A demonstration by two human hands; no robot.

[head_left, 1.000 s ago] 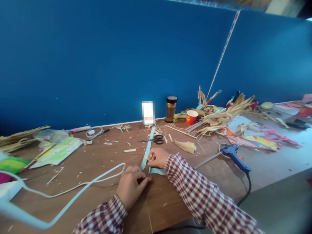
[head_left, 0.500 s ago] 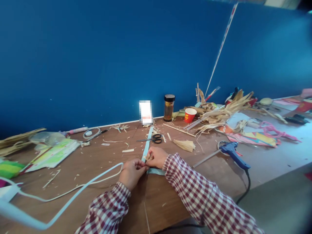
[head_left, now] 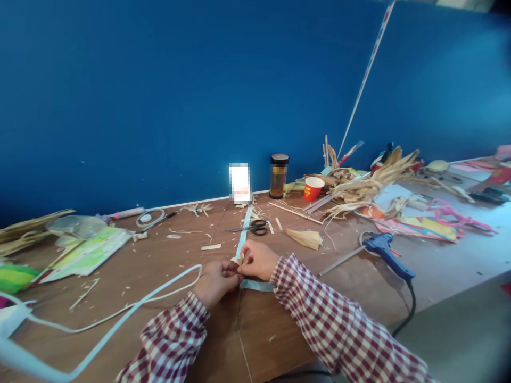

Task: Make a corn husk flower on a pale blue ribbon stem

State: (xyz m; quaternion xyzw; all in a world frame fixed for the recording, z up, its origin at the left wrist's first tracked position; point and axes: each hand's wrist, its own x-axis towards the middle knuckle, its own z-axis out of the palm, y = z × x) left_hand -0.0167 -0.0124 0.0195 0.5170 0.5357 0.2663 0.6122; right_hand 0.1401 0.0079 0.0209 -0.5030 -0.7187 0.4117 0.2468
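Observation:
My left hand [head_left: 215,281] and my right hand [head_left: 259,259] meet low over the near part of the table, fingertips almost touching. Both are closed in a pinch around a small pale piece of corn husk [head_left: 237,260], mostly hidden by the fingers. A light blue strip [head_left: 243,239] runs away from me beyond the hands; another blue piece [head_left: 255,285] lies under my right wrist. Black-handled scissors [head_left: 259,227] lie across the strip. Below the fingers a thin pale line [head_left: 242,340] runs toward me; whether it is thread I cannot tell.
A blue hot glue gun [head_left: 385,252] lies to the right, its cord over the table edge. Behind are a lidded jar [head_left: 278,178], a red paper cup [head_left: 313,189] and a heap of dry husks [head_left: 359,186]. A white cable-like loop [head_left: 139,298] crosses the left front.
The fingers have shifted slightly around the husk piece, and more of its pale end shows between them. The view has moved a little; the table things lie as before.

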